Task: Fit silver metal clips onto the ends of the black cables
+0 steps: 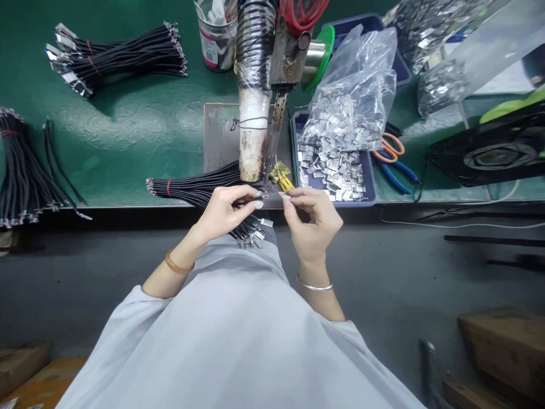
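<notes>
My left hand (pixel 232 210) is closed in a pinch on a black cable, whose thin tip pokes out past the fingertips. Just right of it, my right hand (pixel 313 216) also pinches thumb against forefinger; what it holds is too small to make out. A bundle of black cables (pixel 191 190) with a red tie lies at the bench edge by my left hand. Below that hand hang cable ends with silvery metal connectors (pixel 258 234). A yellow clip-like fixture (pixel 283 177) stands just beyond my right fingertips. Beside it, a blue tray (pixel 372 190) holds many small metal connectors (pixel 336 170).
A soldering stand (pixel 279 113) and a wrapped hose (pixel 254 136) come down before my hands. A solder spool (pixel 315 59), pliers (pixel 395 176), a black fan (pixel 489 150) and a plastic bag (pixel 353 96) are to the right. More cable bundles (pixel 114 59) lie left.
</notes>
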`<act>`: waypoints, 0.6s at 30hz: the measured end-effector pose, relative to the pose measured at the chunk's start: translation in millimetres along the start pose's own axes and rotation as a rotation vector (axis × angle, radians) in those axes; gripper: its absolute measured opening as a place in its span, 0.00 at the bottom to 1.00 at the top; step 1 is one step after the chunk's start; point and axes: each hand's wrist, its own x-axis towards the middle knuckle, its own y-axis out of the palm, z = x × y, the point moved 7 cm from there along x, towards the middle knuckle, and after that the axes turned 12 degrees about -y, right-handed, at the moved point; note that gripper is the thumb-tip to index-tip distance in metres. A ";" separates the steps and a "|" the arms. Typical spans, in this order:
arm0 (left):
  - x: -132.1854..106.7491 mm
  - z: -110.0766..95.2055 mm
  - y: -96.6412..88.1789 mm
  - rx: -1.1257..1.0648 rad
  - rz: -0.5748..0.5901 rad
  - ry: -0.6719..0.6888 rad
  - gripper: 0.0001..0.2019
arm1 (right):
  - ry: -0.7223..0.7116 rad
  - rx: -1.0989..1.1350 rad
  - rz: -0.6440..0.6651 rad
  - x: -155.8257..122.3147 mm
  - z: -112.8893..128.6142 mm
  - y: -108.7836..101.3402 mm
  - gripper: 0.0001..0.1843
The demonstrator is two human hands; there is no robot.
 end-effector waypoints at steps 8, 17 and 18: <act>-0.5 -2.8 3.4 0.042 0.047 -0.018 0.13 | -0.047 -0.017 -0.015 -3.5 3.5 10.0 0.05; 0.0 -3.6 5.2 0.080 0.002 -0.034 0.12 | -0.147 0.027 0.019 -3.2 13.2 14.5 0.06; 0.2 -2.9 5.1 0.076 -0.004 -0.043 0.12 | -0.179 0.019 0.022 -3.8 15.6 14.8 0.06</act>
